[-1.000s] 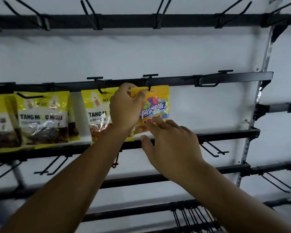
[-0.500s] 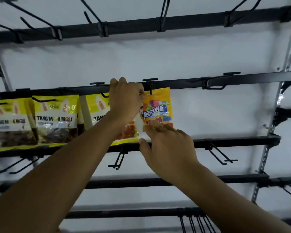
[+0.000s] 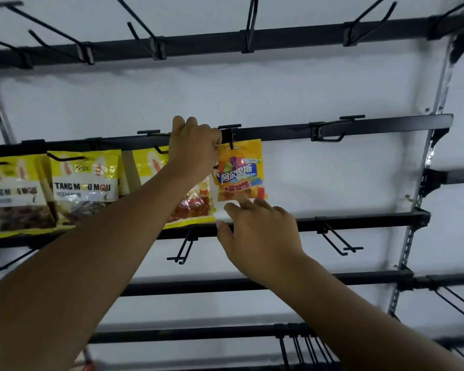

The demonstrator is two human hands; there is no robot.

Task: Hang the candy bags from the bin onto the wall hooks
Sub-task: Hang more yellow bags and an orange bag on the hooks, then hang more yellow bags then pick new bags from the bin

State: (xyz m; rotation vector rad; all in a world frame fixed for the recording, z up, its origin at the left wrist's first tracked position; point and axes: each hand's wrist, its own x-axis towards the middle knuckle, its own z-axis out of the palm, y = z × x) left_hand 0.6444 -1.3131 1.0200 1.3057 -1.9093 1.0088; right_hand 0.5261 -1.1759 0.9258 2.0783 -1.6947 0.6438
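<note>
Seen from the head camera, the person's left hand [image 3: 194, 145] is raised to the black rail [image 3: 373, 128], its grip closed around the top left corner of the orange candy bag [image 3: 240, 170]. Just right of that grip the bag's top edge sits on the black hook [image 3: 231, 136], and the bag hangs below it against the white wall [image 3: 319, 97]. The right hand [image 3: 260, 231] is under the bag, grip open, fingers spread, with the forefinger tip touching the bag's bottom edge. Left of the left hand's grip, partly behind its forearm, hangs a yellow snack bag [image 3: 193, 207], and farther left two more yellow bags [image 3: 83, 183] hang from the same rail. Above both hands a higher rail carries bare hooks [image 3: 248, 25].
</note>
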